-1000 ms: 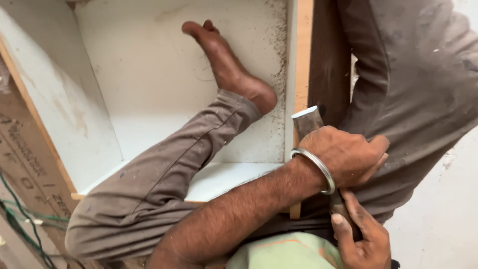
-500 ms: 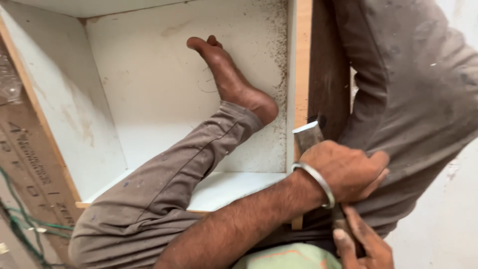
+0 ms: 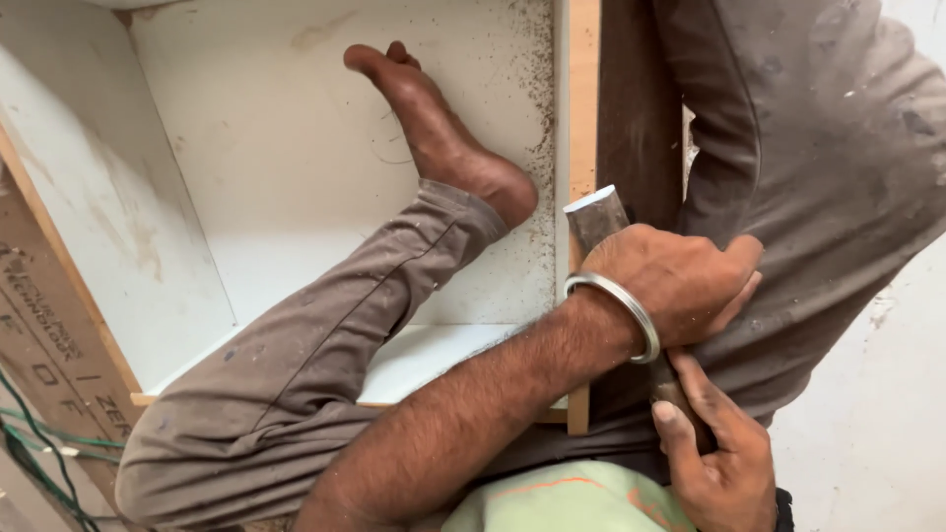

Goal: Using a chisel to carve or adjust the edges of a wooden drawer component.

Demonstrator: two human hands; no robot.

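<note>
My left hand [image 3: 675, 281], with a metal bangle [image 3: 613, 313] on the wrist, is closed around the upper part of a tool. The tool's flat metal end [image 3: 594, 215] sticks up beside the wood-coloured edge [image 3: 583, 99] of a white cabinet box. Lower down, my right hand [image 3: 724, 458] grips the tool's dark wooden handle [image 3: 672, 386]. Both hands press against my grey-brown trouser leg [image 3: 818, 177] on the right. My other leg [image 3: 315, 365] reaches into the cabinet, its bare foot [image 3: 439, 138] resting on the white back panel.
The white cabinet box [image 3: 246, 148] lies open, with dust and chips along its right inner side. A brown board [image 3: 49, 325] lies at the left, with green wires [image 3: 39, 443] below it. Pale floor [image 3: 867, 414] shows at the right.
The tool and both hands dipped a little, then came back up along the cabinet edge. Both grips stay the same, and the foot stays in place.
</note>
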